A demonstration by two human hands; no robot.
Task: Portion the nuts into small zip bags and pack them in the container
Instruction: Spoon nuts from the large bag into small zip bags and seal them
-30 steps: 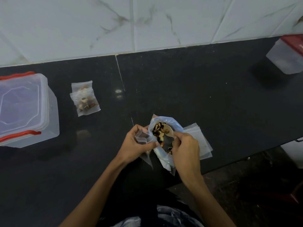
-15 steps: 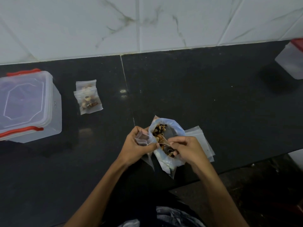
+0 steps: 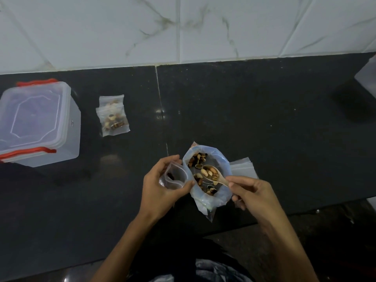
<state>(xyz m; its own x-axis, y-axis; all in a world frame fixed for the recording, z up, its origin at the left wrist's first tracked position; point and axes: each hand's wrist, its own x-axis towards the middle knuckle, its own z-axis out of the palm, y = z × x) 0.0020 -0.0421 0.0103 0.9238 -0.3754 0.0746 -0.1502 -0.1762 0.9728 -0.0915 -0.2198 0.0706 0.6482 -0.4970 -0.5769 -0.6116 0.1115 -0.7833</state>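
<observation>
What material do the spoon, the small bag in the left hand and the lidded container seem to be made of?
The spoon: likely wood or bamboo, matte pale tan, though plastic is possible. The small zip bag: thin clear plastic film, glossy and crinkled. The container: stiff translucent plastic with a frosted look; its red clips are opaque plastic.

Tabletop (image 3: 264, 119): dark polished stone, glossy, speckled. Wall tiles (image 3: 122, 27): white marble-look, smooth, faint sheen. Container (image 3: 38, 123): translucent frosted plastic, red plastic clips. Zip bags (image 3: 113, 117): thin clear plastic, crinkled. Nut bag (image 3: 207, 176): cloudy soft plastic film. Spoon (image 3: 211, 173): pale matt wood.
</observation>
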